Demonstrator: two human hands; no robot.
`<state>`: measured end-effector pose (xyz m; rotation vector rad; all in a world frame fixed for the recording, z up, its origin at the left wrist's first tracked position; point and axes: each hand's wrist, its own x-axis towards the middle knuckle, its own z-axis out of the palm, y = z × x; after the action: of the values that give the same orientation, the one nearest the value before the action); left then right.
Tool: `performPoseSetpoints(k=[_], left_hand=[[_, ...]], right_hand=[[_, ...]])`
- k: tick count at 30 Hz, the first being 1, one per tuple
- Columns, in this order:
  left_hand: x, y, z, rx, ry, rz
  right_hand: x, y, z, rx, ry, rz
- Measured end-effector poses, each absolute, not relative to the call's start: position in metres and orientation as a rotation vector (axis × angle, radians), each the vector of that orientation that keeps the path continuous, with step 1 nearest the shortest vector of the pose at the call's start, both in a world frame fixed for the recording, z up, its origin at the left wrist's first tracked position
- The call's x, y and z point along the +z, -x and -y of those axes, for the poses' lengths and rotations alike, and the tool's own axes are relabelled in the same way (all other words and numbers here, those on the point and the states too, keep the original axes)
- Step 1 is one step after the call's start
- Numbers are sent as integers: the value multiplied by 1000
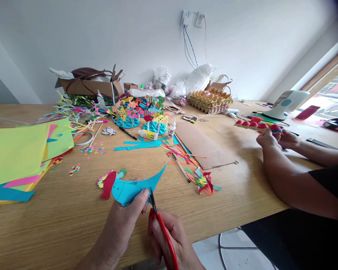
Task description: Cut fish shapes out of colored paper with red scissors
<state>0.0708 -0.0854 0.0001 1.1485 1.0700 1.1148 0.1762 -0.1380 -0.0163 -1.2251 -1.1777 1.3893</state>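
My left hand [126, 221] pinches a piece of blue paper [129, 189] with a fish outline drawn on it, its thumb on top. A long pointed strip of the paper curves up to the right. In my right hand [171, 232] are red-handled scissors [165, 234], their dark blades at the paper's edge just right of my left thumb. A red paper fish [109, 184] lies on the table directly left of the blue paper, over other small coloured cutouts. Paper scraps [204, 182] in several colours lie to the right.
Coloured sheets [17, 153] are stacked at left. Glue bottles [171, 129], a pen [181, 167], cardboard [202, 144] and finished-looking fish decorations [129, 112] stand or lie ahead. Egg cartons [211, 99] are at the back. At right, another person's hands [273, 138] hold a painted carton strip.
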Motion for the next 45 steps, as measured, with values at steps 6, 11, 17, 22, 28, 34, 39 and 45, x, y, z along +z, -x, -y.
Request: performPoseSetpoints(k=[6, 11, 17, 22, 28, 34, 39, 45], left_hand=[[8, -68, 86, 1073, -1170, -1047], [9, -68, 88, 1057, -1157, -1048], [3, -67, 88, 1029, -1238, -1031], [10, -68, 86, 1005, -1329, -1015], [21, -65, 80, 916, -1435, -1021], [22, -55, 72, 830, -1466, -996], [25, -51, 68, 775, -1460, -950], [21, -50, 71, 864, -1335, -918]], right_hand=[[-18, -181, 141, 1387, 1174, 1266], [-23, -182, 142, 1366, 1122, 1287], [-12, -183, 141, 1363, 1188, 1284], [-14, -185, 143, 1334, 1201, 1301], [-22, -189, 144, 1363, 1172, 1312], [-21, -193, 146, 1366, 1194, 1358], [-22, -193, 145, 1349, 1204, 1348], [-20, -190, 144, 1362, 1206, 1317]])
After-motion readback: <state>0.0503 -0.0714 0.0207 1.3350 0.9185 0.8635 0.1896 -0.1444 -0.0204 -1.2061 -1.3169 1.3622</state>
